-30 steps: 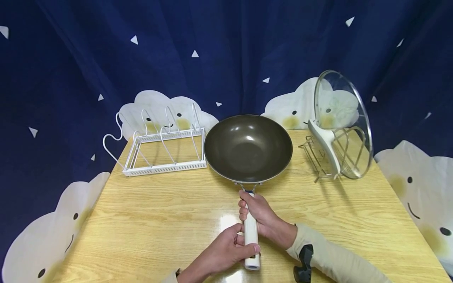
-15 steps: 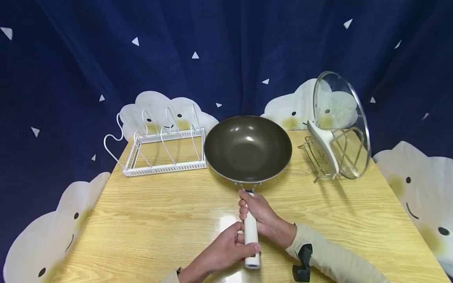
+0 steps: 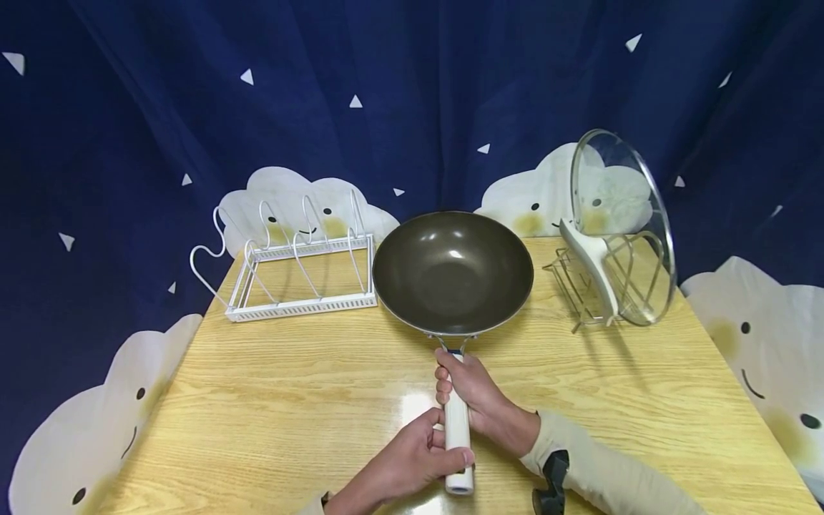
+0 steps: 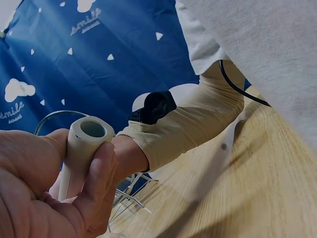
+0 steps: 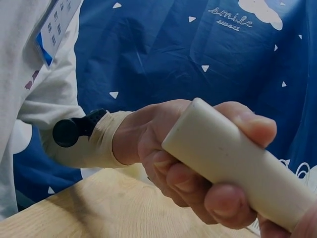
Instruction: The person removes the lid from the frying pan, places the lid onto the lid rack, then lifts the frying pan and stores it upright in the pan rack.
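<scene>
A dark-coated wok (image 3: 452,275) faces up in the middle of the head view, its long cream handle (image 3: 458,429) pointing towards the person. My right hand (image 3: 479,392) wraps round the handle close to the pan, thumb along the top. Lower down, my left hand (image 3: 412,454) holds the handle's end from the left, its thumb lying across the top. The left wrist view looks into the hollow handle end (image 4: 93,129), between thumb and fingers. In the right wrist view, the left hand's fingers (image 5: 228,201) curl round the handle's side.
A white pan rack (image 3: 302,307) with wire dividers stands on the wooden table (image 3: 290,400) left of the wok. At the right, a glass lid (image 3: 618,172) with a white handle (image 3: 595,261) leans upright in a metal wire stand (image 3: 582,318). A blue curtain (image 3: 412,64) hangs behind.
</scene>
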`<control>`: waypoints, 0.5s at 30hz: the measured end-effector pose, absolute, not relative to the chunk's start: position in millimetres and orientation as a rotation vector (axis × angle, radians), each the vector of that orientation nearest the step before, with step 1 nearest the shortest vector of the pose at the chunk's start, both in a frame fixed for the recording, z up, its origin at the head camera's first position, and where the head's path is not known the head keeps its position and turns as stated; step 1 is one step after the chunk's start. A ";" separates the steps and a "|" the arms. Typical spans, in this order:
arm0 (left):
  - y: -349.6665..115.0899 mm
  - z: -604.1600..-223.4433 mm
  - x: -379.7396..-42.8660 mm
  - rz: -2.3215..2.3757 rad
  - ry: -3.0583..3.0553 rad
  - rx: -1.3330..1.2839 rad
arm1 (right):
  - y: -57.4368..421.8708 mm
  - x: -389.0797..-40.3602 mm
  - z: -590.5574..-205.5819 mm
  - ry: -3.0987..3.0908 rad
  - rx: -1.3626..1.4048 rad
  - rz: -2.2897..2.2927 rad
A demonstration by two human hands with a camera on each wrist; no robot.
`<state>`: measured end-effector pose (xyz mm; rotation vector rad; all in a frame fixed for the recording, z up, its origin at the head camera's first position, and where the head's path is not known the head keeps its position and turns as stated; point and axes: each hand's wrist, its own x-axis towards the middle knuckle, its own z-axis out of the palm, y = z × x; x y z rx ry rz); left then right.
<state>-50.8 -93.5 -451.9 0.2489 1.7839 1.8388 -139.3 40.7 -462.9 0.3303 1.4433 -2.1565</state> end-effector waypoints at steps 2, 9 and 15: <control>-93.0 -452.2 -49.7 1.848 1.779 0.244 | 40.9 -138.3 -462.9 1.450 0.331 -2.155; -93.2 -450.7 -48.1 1.841 1.787 0.275 | 41.5 -136.0 -460.8 1.457 0.333 -2.152; -93.0 -443.6 -48.9 1.806 1.845 0.320 | 42.9 -136.2 -455.8 1.435 0.348 -2.187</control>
